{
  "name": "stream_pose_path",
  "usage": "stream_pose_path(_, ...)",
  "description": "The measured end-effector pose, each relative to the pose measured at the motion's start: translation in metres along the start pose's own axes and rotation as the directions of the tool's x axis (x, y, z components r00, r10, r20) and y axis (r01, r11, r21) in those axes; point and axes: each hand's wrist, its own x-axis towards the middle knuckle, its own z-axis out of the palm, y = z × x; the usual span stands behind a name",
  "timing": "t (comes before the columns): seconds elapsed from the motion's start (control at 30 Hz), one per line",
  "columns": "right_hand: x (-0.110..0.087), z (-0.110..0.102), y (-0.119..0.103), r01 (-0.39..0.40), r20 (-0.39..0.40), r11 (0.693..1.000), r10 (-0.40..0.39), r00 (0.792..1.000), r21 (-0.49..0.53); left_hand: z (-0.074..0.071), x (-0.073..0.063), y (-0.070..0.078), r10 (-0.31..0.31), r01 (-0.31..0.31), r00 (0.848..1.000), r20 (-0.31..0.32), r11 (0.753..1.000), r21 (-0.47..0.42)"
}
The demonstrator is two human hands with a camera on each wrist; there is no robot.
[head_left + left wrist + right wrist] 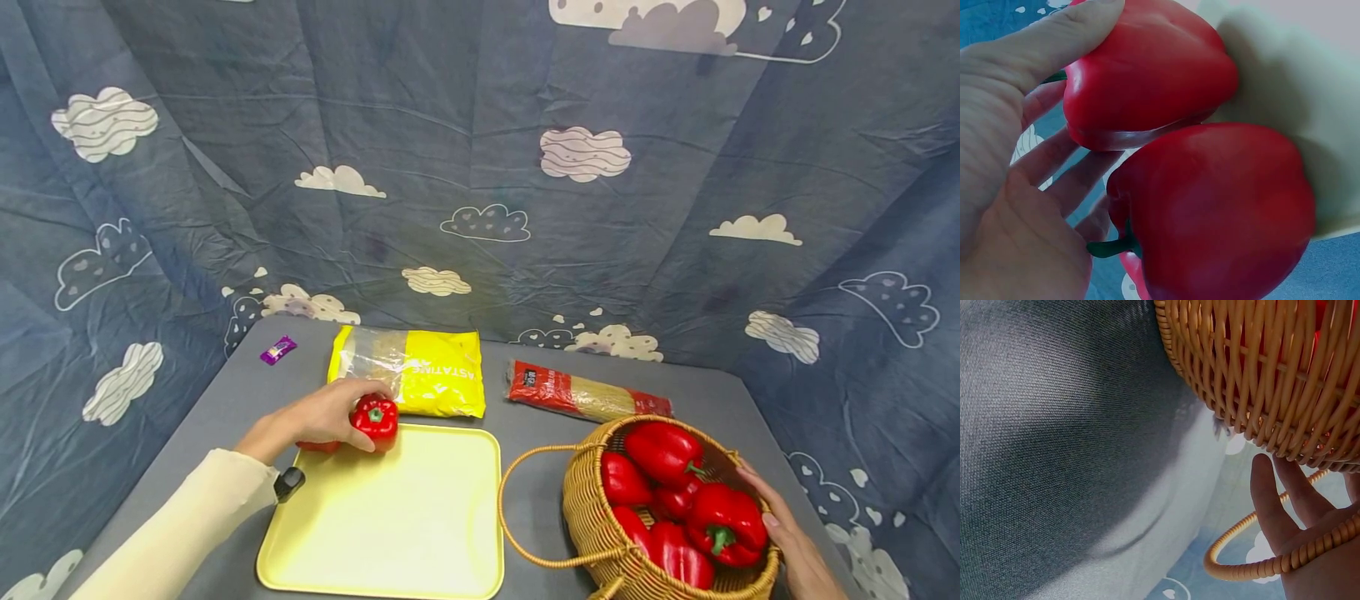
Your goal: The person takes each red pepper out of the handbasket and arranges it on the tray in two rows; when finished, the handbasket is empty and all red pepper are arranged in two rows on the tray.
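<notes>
My left hand (333, 417) grips a red bell pepper (377, 423) at the far left part of the pale yellow tray (390, 533). In the left wrist view the thumb lies over this pepper (1147, 69), its green stem toward the palm. A second red bell pepper (1222, 212) sits right beside it, mostly hidden under the hand in the head view. My right hand (798, 537) holds the right rim of a wicker basket (581, 500), which leans with its mouth facing me. Several red bell peppers (663, 450) fill it. One basket handle (1241, 572) crosses the right hand.
Behind the tray lies a yellow pasta bag (442, 371). A red packet of long noodles (585, 393) lies behind the basket. At the far left of the grey table is a small purple wrapped snack (278, 350). A cloud-patterned curtain (480, 183) closes off the back.
</notes>
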Motion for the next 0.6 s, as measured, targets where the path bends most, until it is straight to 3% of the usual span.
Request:
stream_pose_path(0.33,0.0000,0.0005,-0.0017,0.037,-0.024,0.999,-0.038,0.999,-0.025,0.0021,-0.0023,0.0019,-0.018,0.018,1.000,-0.006,0.999,0.036)
stream_pose_path(0.6,-0.0004,0.0009,-0.0014,-0.015,-0.008,1.000,0.015,1.000,-0.007,-0.0004,-0.0034,0.0044,-0.013,0.013,1.000,-0.013,0.999,0.044)
